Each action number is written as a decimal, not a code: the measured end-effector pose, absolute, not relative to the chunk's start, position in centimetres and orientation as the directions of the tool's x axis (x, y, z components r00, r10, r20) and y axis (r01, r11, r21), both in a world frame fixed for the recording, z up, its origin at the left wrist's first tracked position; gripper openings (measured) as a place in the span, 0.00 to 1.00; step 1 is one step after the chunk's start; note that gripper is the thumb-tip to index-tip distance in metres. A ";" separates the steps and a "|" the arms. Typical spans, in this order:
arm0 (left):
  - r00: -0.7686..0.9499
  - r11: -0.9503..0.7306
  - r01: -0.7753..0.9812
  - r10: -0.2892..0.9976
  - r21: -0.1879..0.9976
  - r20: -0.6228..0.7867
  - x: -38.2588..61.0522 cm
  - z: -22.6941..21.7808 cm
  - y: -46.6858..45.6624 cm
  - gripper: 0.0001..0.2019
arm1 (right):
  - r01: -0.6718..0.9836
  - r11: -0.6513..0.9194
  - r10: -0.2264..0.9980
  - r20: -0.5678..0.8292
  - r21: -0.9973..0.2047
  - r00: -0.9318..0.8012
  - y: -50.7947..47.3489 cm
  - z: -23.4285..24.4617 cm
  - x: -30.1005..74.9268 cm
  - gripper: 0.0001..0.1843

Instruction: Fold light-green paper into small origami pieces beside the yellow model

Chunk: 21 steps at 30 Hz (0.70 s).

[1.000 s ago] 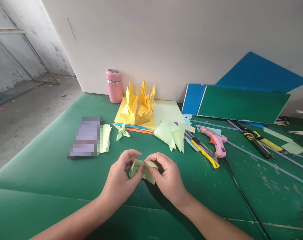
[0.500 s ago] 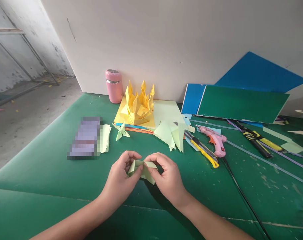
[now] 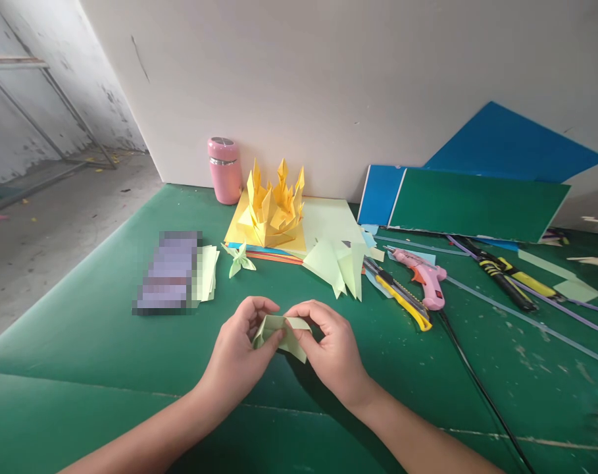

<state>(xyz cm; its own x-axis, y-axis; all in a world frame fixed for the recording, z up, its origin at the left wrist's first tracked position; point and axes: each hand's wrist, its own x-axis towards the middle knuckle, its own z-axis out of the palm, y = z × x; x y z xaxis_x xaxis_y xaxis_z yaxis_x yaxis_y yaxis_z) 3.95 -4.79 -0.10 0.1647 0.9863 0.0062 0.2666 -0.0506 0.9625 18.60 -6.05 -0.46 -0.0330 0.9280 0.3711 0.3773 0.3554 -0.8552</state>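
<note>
A partly folded piece of pale green paper (image 3: 295,347) is held between both hands, just above the front middle of the table. My left hand (image 3: 243,342) pinches its left side, thumb on the near face. My right hand (image 3: 329,349) grips the right side, with thumb and index finger meeting near the top fold. Fingers cover part of the creases. Beyond the hands lie a small green origami flower (image 3: 239,261) and larger folded pale green pieces (image 3: 328,266). A spiky yellow origami crown (image 3: 274,210) rests on stacked coloured sheets.
A pink flask (image 3: 224,171) stands by the wall. Left lie a blurred-out flat object (image 3: 170,273) and green paper slips (image 3: 208,273). Right are a yellow utility knife (image 3: 402,299), a pink glue gun (image 3: 427,280) with its cord, pliers (image 3: 508,283) and leaning boards (image 3: 476,204).
Both hands stay almost still, with only a very slight shift of the fingers and the folded paper. Everything else on the table is unchanged.
</note>
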 end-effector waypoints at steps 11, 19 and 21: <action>0.135 -0.048 0.253 0.991 0.966 0.014 4.1 0.4 -4.7 0.06 | 0.379 0.368 0.922 0.386 -0.849 -0.032 -6.2 -0.5 18.5 0.08; 0.173 -0.004 0.196 0.985 0.981 -0.030 4.3 0.7 -4.8 0.11 | 0.352 0.357 0.927 0.375 -0.865 -0.020 -6.1 -0.5 18.6 0.08; 0.191 0.008 0.187 0.981 0.982 -0.044 4.3 0.7 -4.8 0.12 | 0.347 0.352 0.929 0.370 -0.870 -0.015 -6.0 -0.5 18.6 0.08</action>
<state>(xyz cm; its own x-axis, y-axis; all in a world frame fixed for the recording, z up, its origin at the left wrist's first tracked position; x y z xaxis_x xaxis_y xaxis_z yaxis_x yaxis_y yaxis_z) 4.33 -4.83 0.72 0.1905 0.9807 -0.0440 0.1873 0.0077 0.9823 18.62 -6.03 -0.46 -0.0154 0.9290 0.3698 0.3466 0.3519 -0.8695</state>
